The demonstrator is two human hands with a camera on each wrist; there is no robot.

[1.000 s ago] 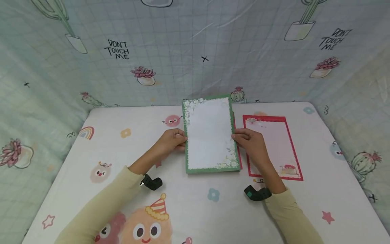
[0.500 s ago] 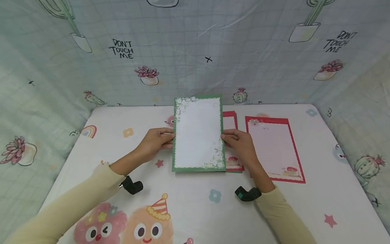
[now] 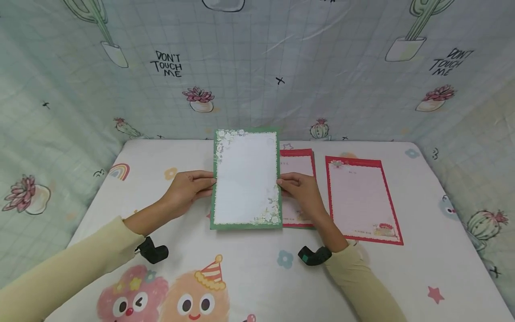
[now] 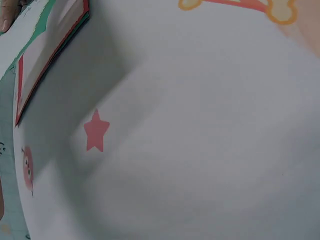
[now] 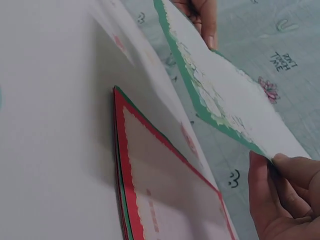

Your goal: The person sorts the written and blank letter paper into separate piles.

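A green-bordered sheet of paper [image 3: 246,179] with white flowers in two corners is held up off the table between both hands. My left hand [image 3: 187,193] pinches its left edge, and my right hand [image 3: 301,193] pinches its right edge between thumb and fingers. Behind and below it lies a stack of red- and green-edged sheets [image 3: 298,156], red-bordered pink sheet on top, partly hidden by the held sheet and right hand. In the right wrist view, the held sheet [image 5: 235,95] hangs apart from the stack [image 5: 165,185], and the right hand [image 5: 285,195] grips its edge.
A single red-bordered pink sheet [image 3: 362,197] lies flat to the right of the stack. The white table [image 3: 257,286] bears printed cartoon figures, and a patterned cloth [image 3: 241,67] hangs behind it.
Both hands have carried the green-bordered sheet leftward from over the stack. More of the red-bordered stack now shows to its right.
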